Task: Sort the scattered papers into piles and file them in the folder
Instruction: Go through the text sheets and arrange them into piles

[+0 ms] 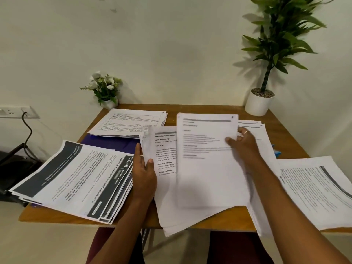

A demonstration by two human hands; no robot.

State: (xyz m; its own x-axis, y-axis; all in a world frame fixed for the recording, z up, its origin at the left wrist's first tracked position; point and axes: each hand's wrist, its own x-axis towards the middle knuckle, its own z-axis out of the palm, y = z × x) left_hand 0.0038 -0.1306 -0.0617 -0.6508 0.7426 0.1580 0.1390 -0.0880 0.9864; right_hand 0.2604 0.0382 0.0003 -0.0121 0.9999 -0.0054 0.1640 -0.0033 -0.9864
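Three piles laid: dark pile [76, 178] front-left of table [200, 109], form pile [129, 122] back-left (on folder [112, 143]), right pile [314, 191] at right edge. Left hand [143, 174] grips stack [171, 206]; right hand [245, 143] pinches sheet [207, 168]. Filing seemingly not begun.

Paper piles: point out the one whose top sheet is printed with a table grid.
The far-left pile, beside the white flower arrangement: its top sheet carries ruled boxes, while the rest show headings and lines of text.

Potted plant [259, 102], flower pot [106, 90], wall socket [17, 112]
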